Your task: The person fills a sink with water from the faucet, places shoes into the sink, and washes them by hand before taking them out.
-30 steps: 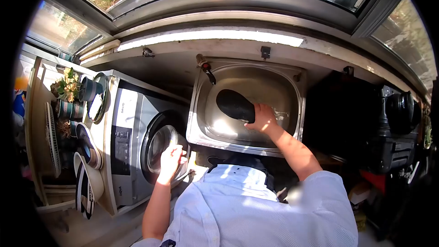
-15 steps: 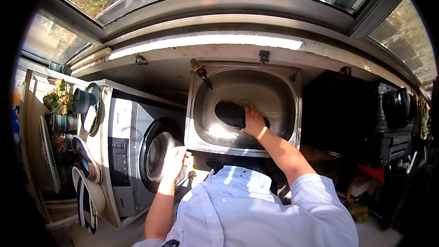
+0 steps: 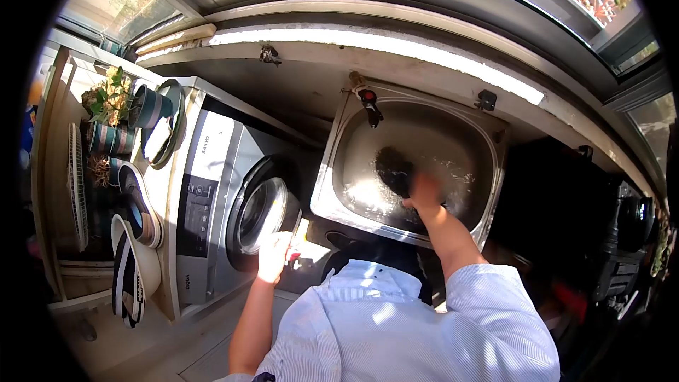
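Note:
Inside the metal sink [image 3: 332, 221], a dark oblong object [image 3: 393, 168] lies low over the basin, in what looks like splashing water. My right hand [image 3: 427, 192] grips its right end; the fingers are smeared by motion. At the sink's back left corner stands a tap [image 3: 367, 102] with a red mark. My left hand [image 3: 274, 256] is raised in front of the washing machine [image 3: 205, 205], left of the sink. Its fingers are curled in bright sunlight, and a small red spot shows beside them; what they hold, if anything, is too small to name.
Potted plants [image 3: 112, 102] and a pair of shoes [image 3: 134, 269] are on the left, beside the washing machine. A window ledge [image 3: 396, 49] runs behind the sink. Black cases [image 3: 619, 269] stand at the far right.
The view has turned, so the sink shows farther right. In the sink, the dark object has become more blurred and upright in view, with more splashes around it. My left hand stays raised.

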`<state>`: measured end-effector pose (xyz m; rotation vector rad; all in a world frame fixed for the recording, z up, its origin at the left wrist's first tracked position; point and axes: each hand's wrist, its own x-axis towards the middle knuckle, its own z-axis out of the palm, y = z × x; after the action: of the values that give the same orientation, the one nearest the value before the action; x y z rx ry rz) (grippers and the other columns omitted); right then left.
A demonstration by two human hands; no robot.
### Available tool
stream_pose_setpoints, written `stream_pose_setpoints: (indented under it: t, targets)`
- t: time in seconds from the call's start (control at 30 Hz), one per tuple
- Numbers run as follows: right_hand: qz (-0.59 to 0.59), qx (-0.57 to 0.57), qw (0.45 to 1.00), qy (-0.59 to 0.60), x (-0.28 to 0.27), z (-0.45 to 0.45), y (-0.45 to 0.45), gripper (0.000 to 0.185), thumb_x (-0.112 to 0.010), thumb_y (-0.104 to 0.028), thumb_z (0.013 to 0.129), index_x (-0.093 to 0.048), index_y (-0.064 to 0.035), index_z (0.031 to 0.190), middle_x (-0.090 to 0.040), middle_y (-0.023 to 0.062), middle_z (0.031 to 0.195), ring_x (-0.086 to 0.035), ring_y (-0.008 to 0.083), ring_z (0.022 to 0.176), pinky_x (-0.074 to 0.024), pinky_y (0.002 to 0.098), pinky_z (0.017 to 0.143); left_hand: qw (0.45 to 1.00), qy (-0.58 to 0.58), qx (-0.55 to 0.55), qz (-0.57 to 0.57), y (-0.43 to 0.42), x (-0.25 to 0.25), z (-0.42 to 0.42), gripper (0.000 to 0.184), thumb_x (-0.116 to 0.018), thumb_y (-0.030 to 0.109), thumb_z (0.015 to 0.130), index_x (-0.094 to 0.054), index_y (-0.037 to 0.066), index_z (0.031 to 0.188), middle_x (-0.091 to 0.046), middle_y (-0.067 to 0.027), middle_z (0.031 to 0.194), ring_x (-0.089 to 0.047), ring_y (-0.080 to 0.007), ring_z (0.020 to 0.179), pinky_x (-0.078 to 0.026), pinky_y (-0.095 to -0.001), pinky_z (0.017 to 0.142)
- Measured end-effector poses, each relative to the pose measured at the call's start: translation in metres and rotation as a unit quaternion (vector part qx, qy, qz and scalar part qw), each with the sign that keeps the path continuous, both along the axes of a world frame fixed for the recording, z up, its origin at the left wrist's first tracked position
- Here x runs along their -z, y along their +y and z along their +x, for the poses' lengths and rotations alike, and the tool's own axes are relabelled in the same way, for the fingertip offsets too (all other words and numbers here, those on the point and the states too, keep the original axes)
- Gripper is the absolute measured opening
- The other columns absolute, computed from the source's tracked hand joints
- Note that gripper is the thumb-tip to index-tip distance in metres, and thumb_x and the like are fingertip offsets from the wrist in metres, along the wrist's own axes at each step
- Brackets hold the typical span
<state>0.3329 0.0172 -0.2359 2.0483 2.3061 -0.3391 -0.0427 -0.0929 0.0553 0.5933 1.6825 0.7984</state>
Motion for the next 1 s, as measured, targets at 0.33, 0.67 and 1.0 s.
stream_pose_setpoints:
  t: [0.33, 0.67, 1.0]
  targets:
    - [-0.096, 0.025, 0.989, 0.111, -0.149, -0.009, 0.014, 0.099, -0.081, -0.045, 0.054, -0.038, 0.0035, 0.130, -0.042, 0.0242, 0.130, -0.040, 0.0382, 0.121, -0.0336, 0.0434, 0.103, 0.997, -0.063, -0.006, 0.037, -0.034, 0.017, -0.021, 0.018, -0.052, 0.018, 0.092, -0.055, 0.003, 0.101, -0.064, -0.0089, 0.083, -0.062, -0.0132, 0.059, -0.050, -0.0235, 0.050]
    - [0.051, -0.006, 0.991, 0.121, -0.199, 0.025, 0.026, 0.109, -0.084, -0.042, 0.053, -0.028, 0.0046, 0.135, -0.036, 0.0264, 0.134, -0.038, 0.0375, 0.125, -0.0334, 0.0425, 0.103, 0.997, -0.063, 0.027, 0.034, -0.026, 0.019, -0.014, 0.021, -0.054, 0.021, 0.091, -0.052, 0.002, 0.102, -0.061, -0.0088, 0.082, -0.061, -0.0146, 0.062, -0.052, -0.0251, 0.054]
    - [0.008, 0.033, 0.999, 0.033, -0.101, 0.042, 0.005, 0.080, -0.079, -0.025, 0.058, -0.043, -0.0039, 0.126, -0.053, 0.0224, 0.116, -0.053, 0.0373, 0.108, -0.0423, 0.0460, 0.094, 0.995, 0.007, -0.041, -0.090, -0.047, 0.049, -0.055, 0.020, -0.055, 0.020, 0.091, -0.055, 0.002, 0.101, -0.063, -0.0111, 0.081, -0.060, -0.0178, 0.056, -0.051, -0.0275, 0.050]
